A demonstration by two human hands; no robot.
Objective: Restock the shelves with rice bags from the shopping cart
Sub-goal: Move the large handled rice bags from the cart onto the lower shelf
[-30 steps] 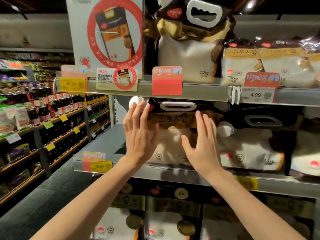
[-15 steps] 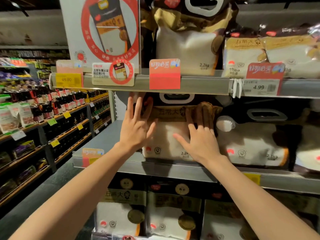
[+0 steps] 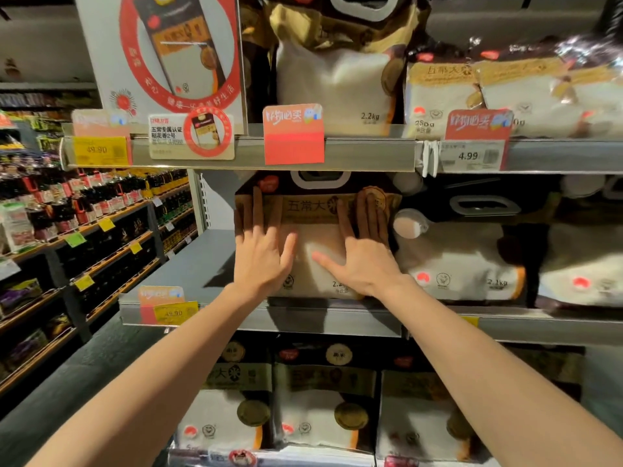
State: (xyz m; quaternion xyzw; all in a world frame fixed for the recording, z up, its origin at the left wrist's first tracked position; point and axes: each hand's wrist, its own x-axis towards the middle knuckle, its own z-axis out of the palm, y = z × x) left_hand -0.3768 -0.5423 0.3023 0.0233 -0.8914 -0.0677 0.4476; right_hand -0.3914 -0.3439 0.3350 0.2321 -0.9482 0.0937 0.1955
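A white, black and gold rice bag (image 3: 317,237) with a white handle cutout stands upright on the middle shelf (image 3: 337,320). My left hand (image 3: 261,251) lies flat on the bag's left front, fingers straight and spread. My right hand (image 3: 362,254) presses flat on its right front, thumb pointing left. Both arms reach up from below. The shopping cart is out of view.
More rice bags (image 3: 465,257) lie to the right on the same shelf. The upper shelf (image 3: 371,153) holds a 2.2 kg bag (image 3: 337,82), smaller packs and price tags. Larger bags (image 3: 323,406) fill the lower shelf. A bottle aisle (image 3: 84,210) runs along the left.
The bag has slid deeper onto the middle shelf and stands straighter. Both hands moved forward and inward with it, flat on its front.
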